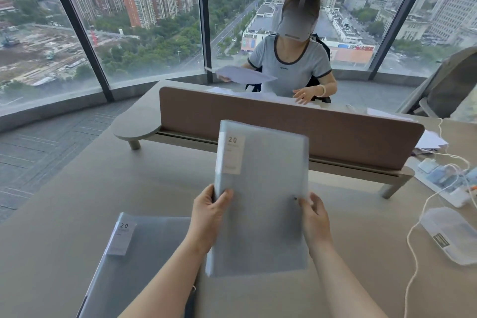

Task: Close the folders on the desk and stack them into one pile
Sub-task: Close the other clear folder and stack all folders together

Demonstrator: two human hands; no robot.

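A closed, translucent grey folder (pixel 263 188) with a white "20" label is held up above the desk, in the middle of the view. My left hand (pixel 209 210) grips its left edge and my right hand (pixel 313 217) grips its right edge. A second closed grey folder (pixel 144 255) with the same label lies flat on the beige desk (pixel 64 201) at the lower left, partly hidden under my left forearm.
A brown divider panel (pixel 296 126) runs across the desk behind the folder; a person sits beyond it handling papers. At the right lie a clear plastic case (pixel 454 235), a power strip (pixel 446 183) with white cables, and loose papers (pixel 429 141).
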